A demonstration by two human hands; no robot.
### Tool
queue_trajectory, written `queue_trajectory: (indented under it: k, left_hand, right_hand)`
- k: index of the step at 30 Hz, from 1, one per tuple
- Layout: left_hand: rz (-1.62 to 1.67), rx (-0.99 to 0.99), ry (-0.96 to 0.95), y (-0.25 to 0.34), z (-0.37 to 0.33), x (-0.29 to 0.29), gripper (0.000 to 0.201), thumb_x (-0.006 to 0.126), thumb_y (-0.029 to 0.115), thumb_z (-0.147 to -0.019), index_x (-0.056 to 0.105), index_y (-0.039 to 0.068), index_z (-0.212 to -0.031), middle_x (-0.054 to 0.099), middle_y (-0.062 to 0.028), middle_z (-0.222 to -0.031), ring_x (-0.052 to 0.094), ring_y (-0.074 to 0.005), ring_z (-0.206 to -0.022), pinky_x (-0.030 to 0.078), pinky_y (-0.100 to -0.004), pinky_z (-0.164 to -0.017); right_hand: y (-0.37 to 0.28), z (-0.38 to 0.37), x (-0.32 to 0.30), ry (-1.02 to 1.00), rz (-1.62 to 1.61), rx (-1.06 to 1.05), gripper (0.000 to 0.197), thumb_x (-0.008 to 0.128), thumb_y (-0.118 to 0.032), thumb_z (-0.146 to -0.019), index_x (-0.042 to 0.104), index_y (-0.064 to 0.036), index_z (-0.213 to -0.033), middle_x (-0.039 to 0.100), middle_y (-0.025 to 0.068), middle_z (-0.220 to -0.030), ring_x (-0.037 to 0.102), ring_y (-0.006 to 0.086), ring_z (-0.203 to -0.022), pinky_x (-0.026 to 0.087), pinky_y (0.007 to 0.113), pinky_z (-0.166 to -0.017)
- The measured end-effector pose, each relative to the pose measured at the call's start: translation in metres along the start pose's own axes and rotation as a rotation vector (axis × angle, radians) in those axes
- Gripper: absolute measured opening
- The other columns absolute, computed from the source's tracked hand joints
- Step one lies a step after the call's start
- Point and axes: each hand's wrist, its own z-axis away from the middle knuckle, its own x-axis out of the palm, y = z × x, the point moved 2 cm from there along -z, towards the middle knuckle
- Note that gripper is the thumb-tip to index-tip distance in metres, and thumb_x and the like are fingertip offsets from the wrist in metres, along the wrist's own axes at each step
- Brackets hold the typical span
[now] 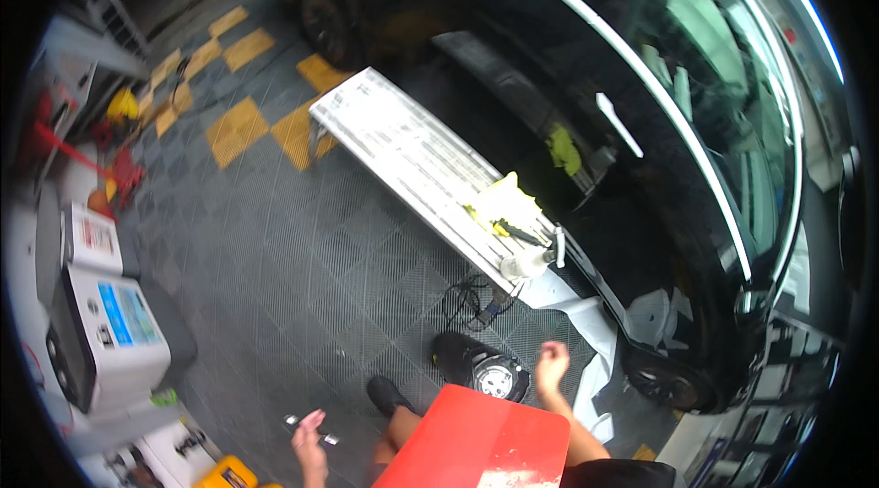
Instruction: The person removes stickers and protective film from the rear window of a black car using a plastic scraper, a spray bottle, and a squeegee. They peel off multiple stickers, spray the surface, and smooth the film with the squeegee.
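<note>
At the bottom, left of centre, my left hand (311,438) is closed round a small dark object with pale ends, too blurred to name. My right hand (552,363) is raised over the floor beside a white sheet (595,332); its fingers are bent together, and what they hold, if anything, is hidden. Between my arms a glossy red flat shape (481,438) covers much of my lap. Just beyond it lies a black thing with a round white disc (494,380), near a dark cable (464,303). My black shoe (389,395) is on the floor.
A long metal work bench (403,145) stands beside a black car (549,58), bearing a yellow-green cloth (505,202) and a spray bottle (531,261). To the left are a white and black box-shaped unit (114,332) and a yellow case (226,472). Grey and yellow tiles (236,131) cover the floor.
</note>
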Motion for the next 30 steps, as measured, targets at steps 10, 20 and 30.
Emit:
queue_trajectory:
  k: [10,20,30]
  left_hand:
    - [-0.045,0.436,-1.303,0.288,-0.134,0.320,0.056,0.048,0.041,-0.120,0.068,-0.005,-0.144,0.051,-0.0143,-0.166,0.073,-0.0170,-0.111,0.057,-0.0272,-0.075]
    - [-0.335,0.370,-1.138,0.585,-0.339,0.305,0.067,0.068,0.019,-0.111,0.041,0.003,-0.170,0.064,-0.0168,-0.155,0.064,-0.0208,-0.133,0.052,-0.0359,-0.114]
    - [-0.272,0.759,-0.083,0.729,-0.552,0.330,0.041,0.069,0.014,-0.107,0.066,0.004,-0.147,0.063,-0.0092,-0.146,0.067,-0.0192,-0.119,0.054,-0.0359,-0.104]
  right_hand:
    - [-0.344,0.052,0.077,-1.082,-0.874,0.185,0.038,0.063,-0.023,-0.115,0.067,-0.0030,-0.147,0.070,0.0047,-0.120,0.067,0.0122,-0.102,0.056,0.030,-0.091]
    - [-0.504,-0.193,0.071,-0.626,-0.798,-0.233,0.039,0.064,-0.029,-0.115,0.071,-0.0035,-0.144,0.068,-0.0008,-0.093,0.062,0.0104,-0.080,0.055,0.031,-0.083]
    - [-0.656,-0.453,0.114,-0.228,-0.697,-0.353,0.027,0.067,-0.015,-0.110,0.074,-0.0037,-0.134,0.068,-0.0004,-0.083,0.056,0.0041,-0.064,0.046,0.023,-0.059]
